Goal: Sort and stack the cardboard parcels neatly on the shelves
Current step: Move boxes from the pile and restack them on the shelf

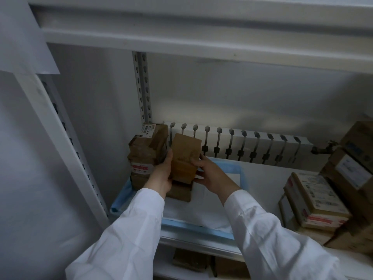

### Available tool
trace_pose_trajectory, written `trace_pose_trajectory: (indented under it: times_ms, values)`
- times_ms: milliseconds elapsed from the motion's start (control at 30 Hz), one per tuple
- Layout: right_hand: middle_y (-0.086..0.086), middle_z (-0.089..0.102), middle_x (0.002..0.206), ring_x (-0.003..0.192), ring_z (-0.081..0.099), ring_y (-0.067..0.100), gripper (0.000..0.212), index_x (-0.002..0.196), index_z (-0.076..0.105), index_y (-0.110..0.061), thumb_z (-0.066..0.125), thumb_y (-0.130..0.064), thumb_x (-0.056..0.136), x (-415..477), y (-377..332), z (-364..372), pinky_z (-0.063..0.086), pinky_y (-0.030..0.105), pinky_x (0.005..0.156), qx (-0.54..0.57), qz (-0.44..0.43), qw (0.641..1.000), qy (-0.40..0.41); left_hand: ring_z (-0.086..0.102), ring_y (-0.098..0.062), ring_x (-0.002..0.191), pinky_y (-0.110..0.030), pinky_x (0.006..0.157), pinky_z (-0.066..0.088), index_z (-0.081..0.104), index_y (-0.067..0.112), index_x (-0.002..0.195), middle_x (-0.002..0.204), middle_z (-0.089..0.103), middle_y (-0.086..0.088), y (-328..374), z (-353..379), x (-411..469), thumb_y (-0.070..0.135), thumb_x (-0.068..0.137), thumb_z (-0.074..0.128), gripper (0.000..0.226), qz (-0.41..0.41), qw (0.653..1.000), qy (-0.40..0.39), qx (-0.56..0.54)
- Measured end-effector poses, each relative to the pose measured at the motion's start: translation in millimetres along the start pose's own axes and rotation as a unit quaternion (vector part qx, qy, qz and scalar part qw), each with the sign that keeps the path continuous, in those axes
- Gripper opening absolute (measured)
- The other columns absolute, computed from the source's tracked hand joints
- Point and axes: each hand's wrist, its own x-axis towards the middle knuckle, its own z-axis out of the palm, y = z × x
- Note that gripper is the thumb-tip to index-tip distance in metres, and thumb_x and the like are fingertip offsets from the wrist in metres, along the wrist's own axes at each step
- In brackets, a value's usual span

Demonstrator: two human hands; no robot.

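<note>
A slotted upright post (66,136) of the shelving is seen at 9 o'clock, running down toward the front edge of the shelf (268,174). At the shelf's back left corner, near 10 o'clock from the centre, a stack of taped cardboard parcels (146,154) is stood, a white barcode label showing on its top. Just to its right, a plain brown parcel (184,158) is held upright and slightly tilted, above another brown parcel (179,191) that lies on a white sheet with a blue border (241,174).

The held parcel is clasped from both sides. The left hand (161,175) is pressed flat against its left face, thumb up along the front edge, the back of the hand close to the stack; whether the stack is touched cannot be told. The right hand (211,173) is set on the right face, its fingers (196,162) spread moderately and curled onto the cardboard. Both arms are covered by white sleeves (268,229).

Behind, at 12 to 1 o'clock, a white radiator (242,142) is seen along the wall. At 3 to 4 o'clock, well apart from the hands, further labelled parcels (316,201) are piled on the shelf, with larger cartons (355,162) stacked behind them. More boxes (189,259) are glimpsed on the shelf below, at 6 o'clock.
</note>
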Motion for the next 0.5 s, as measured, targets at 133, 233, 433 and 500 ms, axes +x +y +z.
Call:
trace_pose_trajectory:
  times_ms: [133, 233, 433, 500]
  values:
    - [0.004, 0.049, 0.138, 0.131, 0.04, 0.028, 0.05, 0.139, 0.039, -0.027, 0.057, -0.029, 0.093, -1.8, 5.1, 5.2, 0.036, 0.046, 0.104, -0.036, 0.024, 0.999, 0.011, 0.054, -0.036, 0.116, -0.053, 0.1, 0.044, 0.038, 0.02, 0.139, 0.135, 0.053, -0.014, -10.0, 0.2, 0.2, 0.066, 0.086, 0.037, 0.07, 0.003, 0.997, 0.079, 0.013]
    - [0.009, 0.028, 0.154, 0.14, 0.025, 0.033, 0.066, 0.148, 0.025, -0.021, 0.057, -0.038, 0.092, -4.2, 3.9, 7.5, 0.026, 0.049, 0.111, -0.068, 0.054, 0.995, 0.039, 0.051, -0.036, 0.12, -0.053, 0.103, 0.041, 0.033, 0.02, 0.142, 0.139, 0.049, -0.009, -18.6, -1.2, 1.1, 0.061, 0.088, 0.042, 0.069, 0.011, 0.991, 0.127, -0.046]
    - [0.01, 0.03, 0.152, 0.139, 0.027, 0.032, 0.069, 0.146, 0.027, -0.019, 0.06, -0.038, 0.089, -4.9, 10.7, 11.2, 0.026, 0.046, 0.109, -0.025, 0.073, 0.997, 0.028, 0.04, -0.035, 0.132, -0.053, 0.111, 0.03, 0.027, 0.029, 0.146, 0.149, 0.038, -0.008, -22.7, -6.4, 6.2, 0.06, 0.093, 0.032, 0.062, -0.021, 0.981, 0.106, -0.164]
    - [0.009, 0.034, 0.15, 0.137, 0.031, 0.031, 0.066, 0.145, 0.03, -0.019, 0.059, -0.037, 0.089, -4.5, 10.3, 12.9, 0.029, 0.045, 0.107, -0.025, 0.073, 0.997, 0.021, 0.043, -0.035, 0.129, -0.053, 0.11, 0.031, 0.029, 0.029, 0.146, 0.146, 0.042, -0.009, -21.4, -7.4, 5.4, 0.059, 0.093, 0.033, 0.06, -0.025, 0.984, 0.104, -0.142]
